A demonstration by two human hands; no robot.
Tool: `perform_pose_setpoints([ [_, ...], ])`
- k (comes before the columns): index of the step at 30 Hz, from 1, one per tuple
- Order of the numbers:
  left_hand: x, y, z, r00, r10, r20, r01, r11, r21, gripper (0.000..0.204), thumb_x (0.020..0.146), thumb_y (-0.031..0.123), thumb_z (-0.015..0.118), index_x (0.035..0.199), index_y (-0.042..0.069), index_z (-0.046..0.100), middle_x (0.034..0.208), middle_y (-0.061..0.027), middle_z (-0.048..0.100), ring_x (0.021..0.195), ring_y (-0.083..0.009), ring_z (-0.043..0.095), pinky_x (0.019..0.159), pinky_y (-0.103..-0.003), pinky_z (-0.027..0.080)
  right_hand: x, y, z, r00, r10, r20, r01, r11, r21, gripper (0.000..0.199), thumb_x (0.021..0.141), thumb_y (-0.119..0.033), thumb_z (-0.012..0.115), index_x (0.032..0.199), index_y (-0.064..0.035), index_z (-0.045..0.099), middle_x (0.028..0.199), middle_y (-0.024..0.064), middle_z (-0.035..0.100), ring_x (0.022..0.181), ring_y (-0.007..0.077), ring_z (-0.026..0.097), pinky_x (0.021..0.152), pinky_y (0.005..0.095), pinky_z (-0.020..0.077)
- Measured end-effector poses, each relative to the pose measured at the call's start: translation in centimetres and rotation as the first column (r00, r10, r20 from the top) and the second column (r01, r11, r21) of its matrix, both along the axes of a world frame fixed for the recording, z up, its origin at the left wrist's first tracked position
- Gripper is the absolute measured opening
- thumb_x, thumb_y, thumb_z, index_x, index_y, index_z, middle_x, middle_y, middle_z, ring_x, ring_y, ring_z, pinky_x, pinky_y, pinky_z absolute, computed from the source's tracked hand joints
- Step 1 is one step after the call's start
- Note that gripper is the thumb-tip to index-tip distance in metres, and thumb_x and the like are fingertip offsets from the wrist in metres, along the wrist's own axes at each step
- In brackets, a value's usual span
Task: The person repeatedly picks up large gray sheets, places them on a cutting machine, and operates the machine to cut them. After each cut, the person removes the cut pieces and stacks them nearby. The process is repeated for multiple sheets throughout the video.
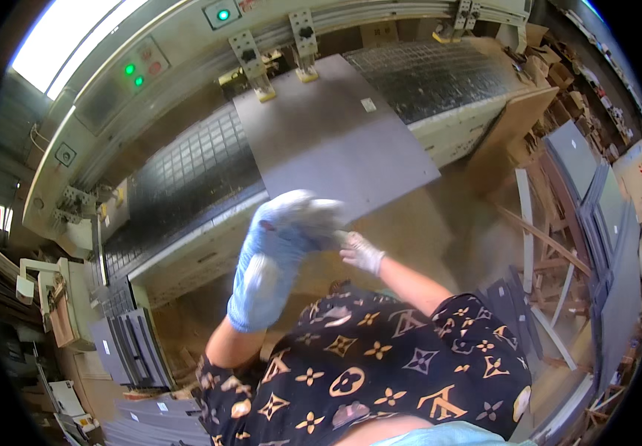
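Observation:
My left hand (276, 253) is raised in front of me in a blue glove with a whitish palm side, fingers stretched toward the right and holding nothing. My right hand (363, 253), in a white glove, pinches the fingertips of the left glove (321, 219). Both hands hover over the near corner of a flat grey panel (336, 141) that lies on the machine bed (187, 175). My black shirt with a gold pattern (365, 364) fills the lower middle of the view.
The large machine has a dark gridded bed, clamps (250, 56) at the panel's far edge and green lamps (223, 14) on its frame. Grey panels are stacked at the right (596, 208) and lower left (127, 349). Wooden strips and frames (551, 253) stand on the right.

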State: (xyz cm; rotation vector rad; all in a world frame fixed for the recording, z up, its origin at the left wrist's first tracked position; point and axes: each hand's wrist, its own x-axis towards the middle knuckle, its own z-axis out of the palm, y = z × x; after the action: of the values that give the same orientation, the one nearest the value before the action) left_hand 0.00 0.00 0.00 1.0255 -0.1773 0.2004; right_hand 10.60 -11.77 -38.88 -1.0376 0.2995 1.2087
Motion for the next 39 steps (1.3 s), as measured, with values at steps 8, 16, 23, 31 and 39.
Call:
perform_pose_setpoints([
  [8,-14.0,12.5,-20.4,0.562,0.533,-0.633,-0.608,0.784,0.121,0.044,0.090,0.036,0.053,0.128,0.017,0.043,0.123,-0.0063,0.050,0.106,-0.0216,0.051,0.083,-0.038,0.049,-1.7,14.1,0.4,0.826,-0.327,-0.460,0.365,0.931,-0.005,0.060,0.073,-0.036,0.074,0.122,-0.0157,0.045,0.131,0.0033,0.044,0.120,0.0263,0.039,0.096,0.0442,0.0357],
  [16,-15.8,13.2,-23.7,0.340,0.573,-0.746,-0.693,0.689,0.214,0.040,0.090,0.036,0.051,0.126,0.019,0.044,0.120,-0.0050,0.052,0.097,-0.0197,0.055,0.078,-0.038,0.051,-0.7,14.5,0.1,0.888,-0.403,-0.220,0.384,0.915,-0.127,0.038,0.073,-0.021,0.076,0.105,-0.0134,0.057,0.105,0.0028,0.059,0.095,0.0214,0.057,0.077,0.0429,0.0499],
  [23,-3.1,11.8,-26.8,0.386,0.601,-0.700,-0.419,0.790,0.447,0.045,0.085,0.025,0.060,0.126,0.014,0.044,0.122,-0.0089,0.051,0.105,-0.0220,0.052,0.087,-0.038,0.046,2.3,-4.3,-4.6,0.975,-0.148,-0.169,0.161,0.984,0.071,0.054,0.076,-0.018,0.071,0.121,0.0009,0.049,0.121,0.0122,0.053,0.110,0.0239,0.051,0.094,0.0410,0.0417],
  [31,10.9,15.3,-32.5,0.241,0.969,0.052,0.287,-0.123,0.950,0.078,0.070,0.048,0.069,0.129,0.005,0.042,0.133,-0.0223,0.041,0.123,-0.0350,0.038,0.103,-0.040,0.031,22.5,-39.0,-2.5,0.941,0.024,0.338,0.244,0.644,-0.725,0.084,0.071,-0.053,0.068,0.129,0.0015,0.042,0.126,0.0135,0.049,0.113,0.0269,0.047,0.082,0.0394,0.0447],
  [39,4.6,8.9,-40.4,0.064,0.750,-0.659,-0.240,0.652,0.719,0.056,0.087,0.047,0.050,0.114,-0.002,0.056,0.106,-0.0146,0.062,0.093,-0.0235,0.057,0.083,-0.036,0.044,37.9,-33.7,1.4,0.808,0.392,0.440,0.167,0.564,-0.809,0.082,0.077,-0.051,0.062,0.134,0.0001,0.035,0.130,0.0179,0.047,0.115,0.0284,0.048,0.096,0.0394,0.0381],
])
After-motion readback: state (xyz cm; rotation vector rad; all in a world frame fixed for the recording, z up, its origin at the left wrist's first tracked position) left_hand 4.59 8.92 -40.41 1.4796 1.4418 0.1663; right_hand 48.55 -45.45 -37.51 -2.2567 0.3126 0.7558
